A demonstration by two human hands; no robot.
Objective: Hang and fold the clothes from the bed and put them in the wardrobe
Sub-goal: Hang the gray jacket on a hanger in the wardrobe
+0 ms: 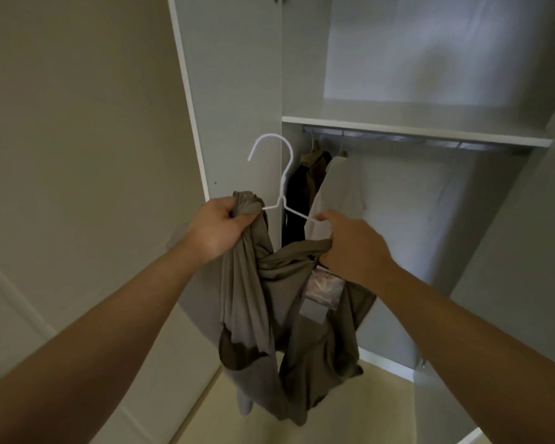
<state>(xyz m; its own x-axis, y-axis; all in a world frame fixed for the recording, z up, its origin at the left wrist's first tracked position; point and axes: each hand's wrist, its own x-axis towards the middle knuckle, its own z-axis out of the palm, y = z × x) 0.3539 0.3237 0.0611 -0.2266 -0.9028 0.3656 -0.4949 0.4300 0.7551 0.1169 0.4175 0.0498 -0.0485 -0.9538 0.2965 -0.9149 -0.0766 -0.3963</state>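
Left grip (220, 224) is closed on bunched shirt (302, 347) fabric at the left shoulder of the hanger (283, 187). Right grip (350, 241) is closed round the hanger's right arm, with collar fabric pinched under it. Shirt hangs in the air in front of the open wardrobe (414, 131), not yet on the rail (382, 136). Likely reason for the two-sided hold: pulling the neck over the wire so both shoulders seat before hooking up. Hook is free and points up. Two garments (308, 177) hang at the rail's left end. Cannot tell whether the left wire end is inside the fabric. Right fingertips are hidden, tag (322, 288) is blurred, bed is out of view.
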